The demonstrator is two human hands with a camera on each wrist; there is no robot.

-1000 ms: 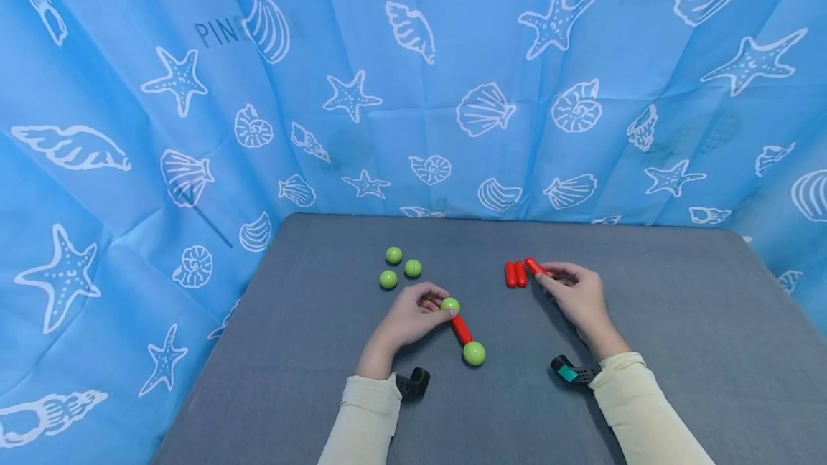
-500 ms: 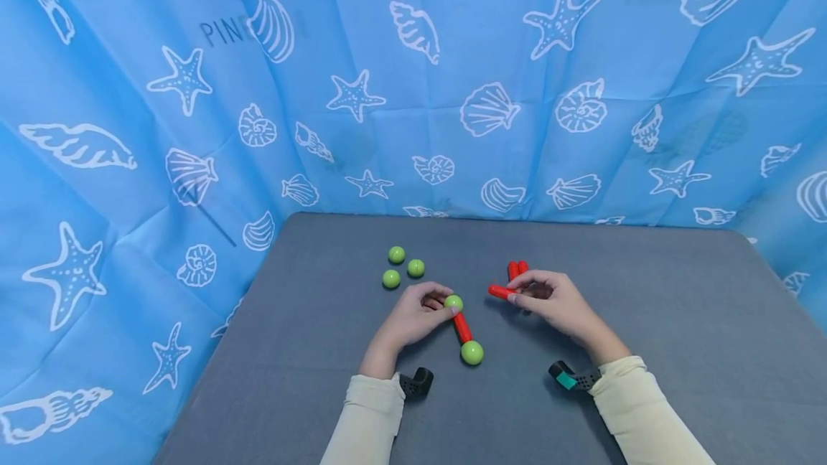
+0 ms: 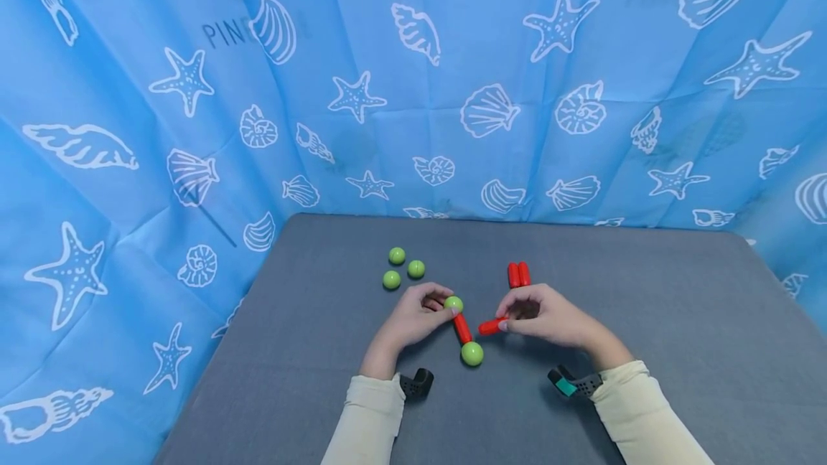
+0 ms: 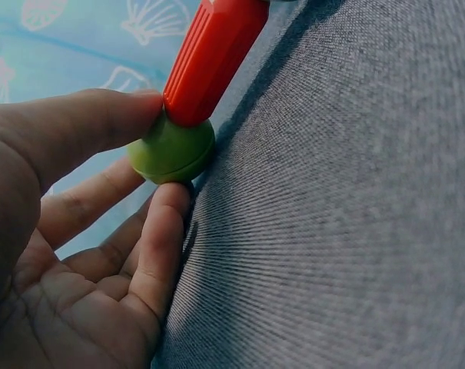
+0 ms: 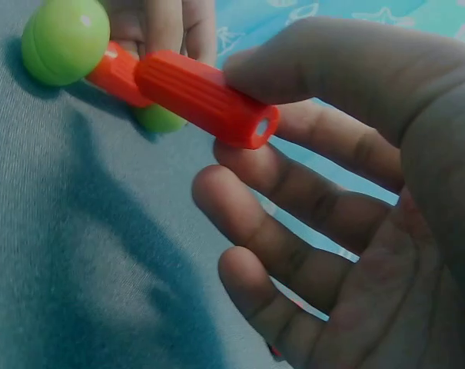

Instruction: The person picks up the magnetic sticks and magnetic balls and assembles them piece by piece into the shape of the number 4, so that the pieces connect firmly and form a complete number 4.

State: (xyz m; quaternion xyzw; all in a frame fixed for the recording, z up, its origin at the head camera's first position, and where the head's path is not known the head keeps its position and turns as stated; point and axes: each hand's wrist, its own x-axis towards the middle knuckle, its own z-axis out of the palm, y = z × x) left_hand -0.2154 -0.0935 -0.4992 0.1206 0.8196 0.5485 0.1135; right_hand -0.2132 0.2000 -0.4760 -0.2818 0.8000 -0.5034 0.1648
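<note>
Thumb and fingers of my left hand pinch a green ball at one end of a red rod. A second green ball sits at that rod's near end, so the three form a dumbbell shape on the grey table. My right hand pinches another red rod between thumb and fingers. This rod is ridged, with a small silvery spot in its end. It points left towards the joined piece and overlaps it in the right wrist view.
Three loose green balls lie beyond my left hand. Two red rods lie side by side beyond my right hand. The grey cloth-covered table ends at a blue shell-patterned curtain. Each wrist wears a black camera mount.
My right hand has carried a red rod from beside the other two rods, left and nearer, to beside the joined piece. My left hand keeps its hold on the green ball.
</note>
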